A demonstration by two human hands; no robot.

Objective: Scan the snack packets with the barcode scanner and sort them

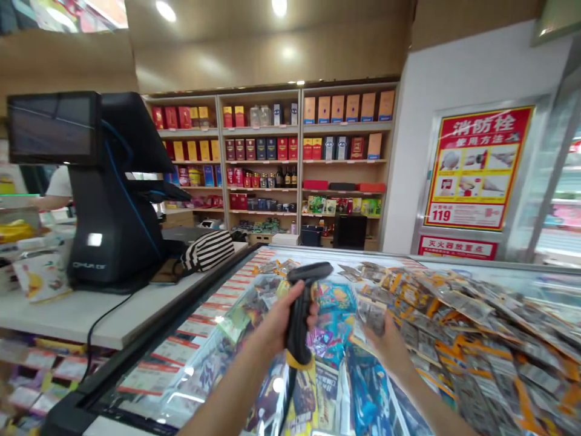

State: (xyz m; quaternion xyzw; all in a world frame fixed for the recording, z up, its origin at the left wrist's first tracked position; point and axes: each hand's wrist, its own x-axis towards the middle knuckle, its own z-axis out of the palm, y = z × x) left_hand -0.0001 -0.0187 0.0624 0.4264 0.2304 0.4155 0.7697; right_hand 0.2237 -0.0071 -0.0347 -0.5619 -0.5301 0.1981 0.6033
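Note:
My left hand point(279, 318) is closed around the handle of a black barcode scanner point(299, 321) with a yellow butt, held upright above the glass-topped freezer point(181, 345). The scanner's head tilts toward the right, and its cable hangs down from the handle. Between the fingers and thumb of my right hand point(388, 339) is a small flat snack packet point(373, 313), greyish with a pale edge. Beside that hand, a wide heap of similar grey and orange snack packets point(458, 309) covers the right part of the glass. Colourful packages point(336, 297) show below the scanner.
On the left, a black point-of-sale terminal point(122, 200) stands on a white counter point(109, 312), with a striped pouch point(209, 249) near it. A person's arm point(52, 197) shows behind the terminal. Shelves of boxes point(261, 148) line the back wall; a red sign point(479, 166) hangs right.

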